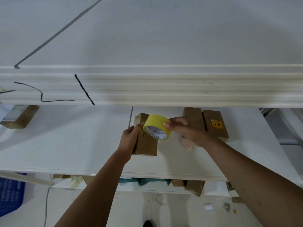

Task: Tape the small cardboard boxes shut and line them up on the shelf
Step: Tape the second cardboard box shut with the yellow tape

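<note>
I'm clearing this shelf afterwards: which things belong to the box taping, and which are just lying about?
Job: yellow tape roll in right hand; middle box gripped by left hand; plain box; labelled box; far-left box; shelf.
Lying about: blue crate; pink object; white floor scrap.

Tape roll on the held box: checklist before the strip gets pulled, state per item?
1. Box steadied: left hand grips the upright cardboard box on the white shelf. Ok.
2. Roll in hand: right hand pinches the yellow tape roll at the box's upper end. Ok.
3. Tape end stuck to the box: hidden behind the roll. Cannot tell.
4. Flaps closed: covered by roll and thumb. Cannot tell.
5. Line-up spot: plain box and labelled box sit side by side at right; the space beside them is covered by the right hand. Cannot tell.
</note>
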Demonstrator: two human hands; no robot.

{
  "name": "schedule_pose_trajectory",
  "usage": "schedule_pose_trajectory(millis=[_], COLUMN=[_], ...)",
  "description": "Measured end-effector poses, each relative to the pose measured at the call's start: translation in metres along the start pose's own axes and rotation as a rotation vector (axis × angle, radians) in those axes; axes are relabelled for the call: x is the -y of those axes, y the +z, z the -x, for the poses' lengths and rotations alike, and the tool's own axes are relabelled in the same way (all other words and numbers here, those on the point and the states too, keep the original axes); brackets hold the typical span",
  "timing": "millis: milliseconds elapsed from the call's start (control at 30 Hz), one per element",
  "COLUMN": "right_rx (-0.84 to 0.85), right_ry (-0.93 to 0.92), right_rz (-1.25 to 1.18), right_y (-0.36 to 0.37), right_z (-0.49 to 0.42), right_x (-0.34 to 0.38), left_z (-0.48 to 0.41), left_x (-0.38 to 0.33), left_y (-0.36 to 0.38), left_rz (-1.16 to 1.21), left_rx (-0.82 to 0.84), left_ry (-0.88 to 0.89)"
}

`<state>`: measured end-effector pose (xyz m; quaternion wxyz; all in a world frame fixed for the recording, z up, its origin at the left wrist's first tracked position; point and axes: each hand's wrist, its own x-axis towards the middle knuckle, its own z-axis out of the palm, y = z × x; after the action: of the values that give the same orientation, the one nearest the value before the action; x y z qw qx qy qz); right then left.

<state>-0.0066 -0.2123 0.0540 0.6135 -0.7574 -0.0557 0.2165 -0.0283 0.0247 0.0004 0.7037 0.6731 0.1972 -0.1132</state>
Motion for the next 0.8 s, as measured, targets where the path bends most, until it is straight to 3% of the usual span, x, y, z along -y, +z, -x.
schedule_pose_trajectory(millis=[100,200,567,800], right_rx=[0.001,-0.156,-0.163,-0.179], right_ry=[-0.080,-0.060,0.017,0.033], right_rz=[-0.007,-0.094,0.348,0.479], right_y=[0.007,0.002,-0.011,-0.013], right_z=[-0.003,-0.004,-0.012,-0.023], right_x=[0.001,0.003,-0.013,-0.018], left_z=[0.001,-0.003,0.002,0.003], left_x=[0.000,0.000,-0.005,-0.007], left_y=[0.002,-0.002,-0.005,-0.004], left_rz=[0.026,0.105,0.228,0.265], left_rx=[0.052,0.056,0.168,0.276], left_ry=[-0.022,-0.066,-0.087,-0.111])
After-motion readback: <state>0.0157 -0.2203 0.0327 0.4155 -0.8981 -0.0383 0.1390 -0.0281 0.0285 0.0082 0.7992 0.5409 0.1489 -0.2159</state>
